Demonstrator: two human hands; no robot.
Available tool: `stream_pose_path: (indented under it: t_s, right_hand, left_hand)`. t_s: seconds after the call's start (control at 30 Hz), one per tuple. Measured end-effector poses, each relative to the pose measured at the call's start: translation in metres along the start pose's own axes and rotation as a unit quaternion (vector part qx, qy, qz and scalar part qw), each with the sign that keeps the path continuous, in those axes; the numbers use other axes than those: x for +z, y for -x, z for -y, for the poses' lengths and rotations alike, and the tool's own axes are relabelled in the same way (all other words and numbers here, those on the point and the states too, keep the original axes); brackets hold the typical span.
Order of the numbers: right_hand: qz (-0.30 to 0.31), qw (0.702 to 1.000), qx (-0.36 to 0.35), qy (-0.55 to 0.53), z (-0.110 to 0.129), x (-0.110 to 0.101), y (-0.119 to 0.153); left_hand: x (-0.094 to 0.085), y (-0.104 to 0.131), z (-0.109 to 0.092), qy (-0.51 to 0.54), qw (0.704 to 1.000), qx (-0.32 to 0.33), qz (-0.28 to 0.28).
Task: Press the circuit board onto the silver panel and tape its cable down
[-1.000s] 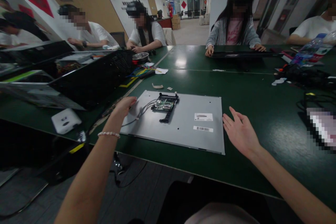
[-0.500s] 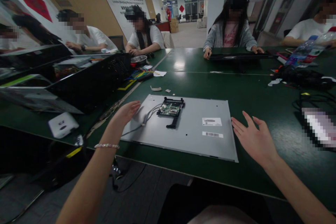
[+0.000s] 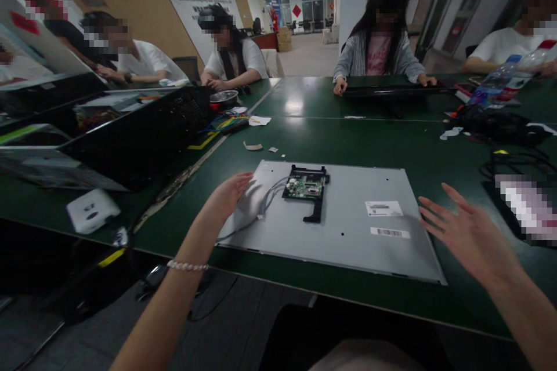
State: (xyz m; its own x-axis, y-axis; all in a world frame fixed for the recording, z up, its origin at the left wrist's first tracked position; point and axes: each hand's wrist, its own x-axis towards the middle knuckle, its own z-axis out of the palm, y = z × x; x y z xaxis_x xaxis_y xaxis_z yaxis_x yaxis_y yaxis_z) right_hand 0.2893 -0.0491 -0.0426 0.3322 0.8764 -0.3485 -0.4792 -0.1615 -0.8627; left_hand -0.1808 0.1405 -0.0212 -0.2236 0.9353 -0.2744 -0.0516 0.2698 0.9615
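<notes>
Panel (image 3: 343, 203): is being borne by the green table (image 3: 331, 136), long axis running left-right, labels (image 3: 383, 208) toward its right end.
Circuit board (image 3: 303, 186): is being carried on the panel's far half.
Change: the panel is being shifted rightward past the paper scraps (image 3: 253, 146).
Left hand (image 3: 228, 194): is being held half-curled at the panel's left edge, gripping nothing; contact cannot be told.
Right hand (image 3: 472, 232): is being spread wide by its right edge, gripping nothing.
Room: a narrow strip is being left before the panel, more beyond.

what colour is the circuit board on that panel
The circuit board is green, in the head view.
</notes>
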Motion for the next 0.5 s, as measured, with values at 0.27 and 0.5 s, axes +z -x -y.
stream_pose_path:
  t_s: [0.27,0.5]
  right_hand:
    - [-0.026,0.998,0.002,0.065,0.011,-0.046,-0.017]
    - [-0.062,0.994,-0.02,0.092,0.018,-0.068,-0.014]
  left_hand:
    - [0.029,0.026,0.008,-0.008,0.998,0.012,0.064]
    - [0.047,0.043,0.012,-0.018,0.995,0.0,0.094]
